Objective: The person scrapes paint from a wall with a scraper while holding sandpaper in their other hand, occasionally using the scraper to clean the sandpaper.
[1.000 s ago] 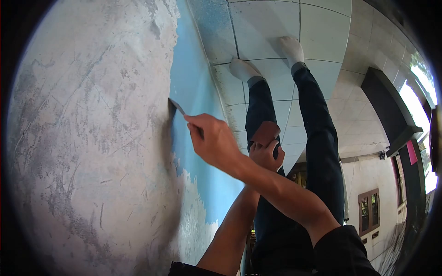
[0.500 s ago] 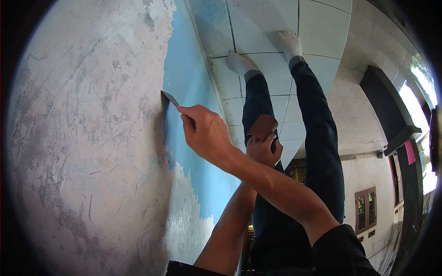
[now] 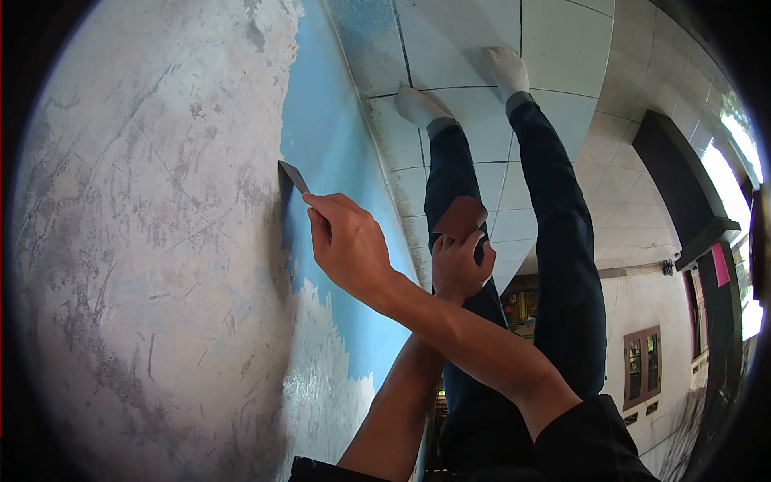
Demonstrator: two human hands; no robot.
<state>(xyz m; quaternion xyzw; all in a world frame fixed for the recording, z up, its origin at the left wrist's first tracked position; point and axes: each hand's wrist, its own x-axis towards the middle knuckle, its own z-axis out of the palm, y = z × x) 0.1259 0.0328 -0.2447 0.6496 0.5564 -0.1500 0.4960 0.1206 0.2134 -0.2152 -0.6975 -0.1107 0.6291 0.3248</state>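
My right hand (image 3: pixel 351 245), reaching across to the left, grips a putty knife (image 3: pixel 294 177). The blade's edge meets the wall (image 3: pixel 161 265) where pale, patchy plaster borders a strip of light blue paint (image 3: pixel 329 136). The knife's handle is hidden inside my fingers. Under my right forearm, my left arm crosses the other way. My left hand (image 3: pixel 463 267) is closed on a reddish-brown sheet of sandpaper (image 3: pixel 460 218), slightly curved, in front of my leg.
My bare feet (image 3: pixel 507 71) stand on pale floor tiles (image 3: pixel 462 48) beside the wall's base. Below the blue strip is a ragged, glossy whitish patch (image 3: pixel 325 394). On the right are a dark ledge (image 3: pixel 683 177), a pink cloth (image 3: pixel 720 265) and a wooden window (image 3: pixel 642 365).
My right hand and the putty knife have shifted slightly left along the wall. The left hand keeps the brown sheet in about the same place.
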